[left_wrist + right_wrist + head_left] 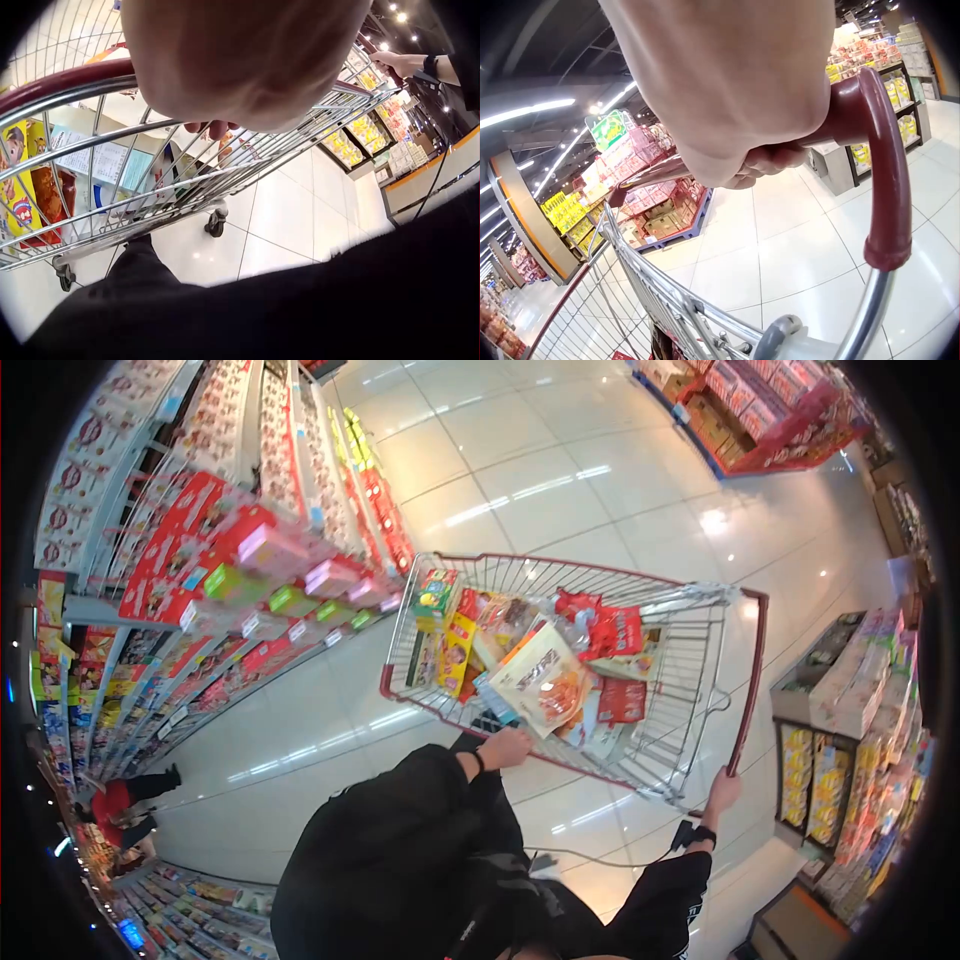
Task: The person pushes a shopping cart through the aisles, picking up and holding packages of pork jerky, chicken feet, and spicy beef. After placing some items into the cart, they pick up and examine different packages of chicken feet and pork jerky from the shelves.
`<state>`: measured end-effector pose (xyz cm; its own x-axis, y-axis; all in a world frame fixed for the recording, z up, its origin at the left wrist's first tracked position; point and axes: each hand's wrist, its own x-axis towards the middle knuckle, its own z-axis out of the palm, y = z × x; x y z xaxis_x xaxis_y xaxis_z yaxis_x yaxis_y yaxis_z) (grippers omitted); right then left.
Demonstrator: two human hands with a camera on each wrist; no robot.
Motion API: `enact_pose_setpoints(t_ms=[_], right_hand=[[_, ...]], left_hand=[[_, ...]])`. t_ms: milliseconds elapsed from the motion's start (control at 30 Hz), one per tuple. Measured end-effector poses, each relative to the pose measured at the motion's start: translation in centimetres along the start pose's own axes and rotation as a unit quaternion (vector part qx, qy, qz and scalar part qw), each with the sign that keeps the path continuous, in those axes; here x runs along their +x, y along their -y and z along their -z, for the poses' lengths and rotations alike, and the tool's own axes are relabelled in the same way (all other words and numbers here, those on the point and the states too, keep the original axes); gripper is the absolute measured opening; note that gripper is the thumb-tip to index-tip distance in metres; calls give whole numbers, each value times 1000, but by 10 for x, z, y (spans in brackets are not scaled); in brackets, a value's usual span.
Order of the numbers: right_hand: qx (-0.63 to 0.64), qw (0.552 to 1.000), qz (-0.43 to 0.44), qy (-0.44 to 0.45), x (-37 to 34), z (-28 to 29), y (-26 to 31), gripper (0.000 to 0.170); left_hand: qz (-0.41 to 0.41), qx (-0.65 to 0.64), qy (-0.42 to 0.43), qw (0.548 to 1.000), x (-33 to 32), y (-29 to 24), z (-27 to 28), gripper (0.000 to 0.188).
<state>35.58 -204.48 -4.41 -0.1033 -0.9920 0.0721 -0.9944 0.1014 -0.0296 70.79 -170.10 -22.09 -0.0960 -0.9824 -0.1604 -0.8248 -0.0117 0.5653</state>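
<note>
A wire shopping cart with dark red edging stands in front of me, turned sideways in the head view. My left hand grips its near side rim; in the left wrist view, fingertips curl below the rim. At the cart's right end, my right hand holds the dark red handle near its corner, with fingers wrapped round the bar in the right wrist view. Inside lie a large pale food pouch, red packets, a yellow pack and a green box.
Long shelves of packaged goods run along the left, close to the cart's far-left corner. A red display stand is at the upper right, and low shelves line the right side. A person in red is at far left.
</note>
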Motion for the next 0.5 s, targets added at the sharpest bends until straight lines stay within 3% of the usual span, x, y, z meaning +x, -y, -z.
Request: enact_pose_setpoints(t_ms=[67, 133, 267, 500], right_hand=[[-13, 1000, -11, 16, 38, 0, 15, 33], [14, 1000, -27, 9, 71, -3, 41, 32], [5, 1000, 7, -11, 132, -9, 80, 31], [27, 997, 55, 52, 259, -18, 165, 32]], left_hand=[[20, -40, 14, 999, 34, 7, 5, 15], [15, -23, -28, 999, 67, 20, 19, 16], [42, -9, -63, 997, 124, 39, 37, 12], [131, -28, -34, 990, 233, 81, 105, 14]])
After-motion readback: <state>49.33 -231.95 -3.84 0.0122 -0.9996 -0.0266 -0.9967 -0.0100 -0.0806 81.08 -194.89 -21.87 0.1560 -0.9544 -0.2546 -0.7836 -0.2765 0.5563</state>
